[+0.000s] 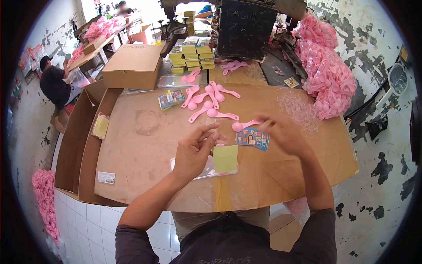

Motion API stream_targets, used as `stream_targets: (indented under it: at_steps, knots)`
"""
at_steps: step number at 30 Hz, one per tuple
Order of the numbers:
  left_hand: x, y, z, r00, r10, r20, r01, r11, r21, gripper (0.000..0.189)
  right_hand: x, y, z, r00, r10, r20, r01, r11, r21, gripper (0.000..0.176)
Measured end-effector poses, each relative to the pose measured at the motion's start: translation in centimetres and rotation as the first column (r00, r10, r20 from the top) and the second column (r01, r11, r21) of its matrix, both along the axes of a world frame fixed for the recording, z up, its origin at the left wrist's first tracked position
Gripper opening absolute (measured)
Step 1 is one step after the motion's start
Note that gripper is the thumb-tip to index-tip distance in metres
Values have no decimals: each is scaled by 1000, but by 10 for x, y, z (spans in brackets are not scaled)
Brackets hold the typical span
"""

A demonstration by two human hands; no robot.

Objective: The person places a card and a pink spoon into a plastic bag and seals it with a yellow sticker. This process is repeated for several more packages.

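My left hand [193, 152] is raised over the middle of the cardboard-topped table, with thumb and fingers curled together; what lies between the fingertips, I cannot tell. Just below them a bit of pink shows above a yellow-green card [225, 159], which overlaps clear plastic bags [204, 169]. My right hand [283, 134] is smeared by motion, its fingers close to the handle end of a pink measuring spoon [238, 127]. That spoon overlaps a few blue printed cards [252, 138]. Farther back lies a loose heap of pink spoons [213, 99], beside a stack of printed cards [171, 99].
A closed carton [132, 66] and an open cardboard box [74, 145] line the left side. Card stacks [191, 53] stand behind, near a black board [244, 31]. Bagged pink spoons [327, 70] pile up at right, beside clear plastic scraps [299, 110]. A person [57, 83] sits far left.
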State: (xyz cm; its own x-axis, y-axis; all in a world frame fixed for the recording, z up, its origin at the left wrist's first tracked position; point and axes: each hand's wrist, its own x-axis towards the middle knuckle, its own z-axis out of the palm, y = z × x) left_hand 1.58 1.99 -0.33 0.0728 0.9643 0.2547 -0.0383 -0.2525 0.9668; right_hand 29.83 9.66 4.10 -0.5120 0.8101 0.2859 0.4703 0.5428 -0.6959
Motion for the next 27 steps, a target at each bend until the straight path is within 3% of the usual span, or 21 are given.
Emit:
stream_targets:
  at_steps: [2,5,8,11,13,19,25,27]
  knots:
    - [0,-1,-2,1000,-4,14,4,1000,-1,31,-33,-19,-10,976,181,-122,-181,983,11,30]
    - [-1,-1,-6,999,-5,41,6,1000,-9,31,-52,-31,-9,963,246,-109,-262,949,-173,27]
    - [-6,0,-7,998,-28,64,29,999,-22,34,-51,-18,-31,924,203,-323,-315,884,-345,22]
    - [-6,1,-5,993,-95,74,99,994,-39,34,-50,-17,-32,894,175,-414,-349,850,-395,16]
    - [-6,4,-12,992,-130,-3,129,990,-63,33,-49,-18,-31,890,145,-433,-331,858,-393,14]
    - [-7,3,-5,995,-73,61,84,976,-201,24,-45,-17,-34,880,88,-467,-300,865,-402,13]
    - [-4,1,-14,993,-63,100,70,995,-73,24,-40,-10,-42,839,133,-527,-349,875,-335,13]
    - [-11,3,-17,995,-95,12,96,993,-65,24,-39,-9,-41,837,173,-518,-365,883,-295,13]
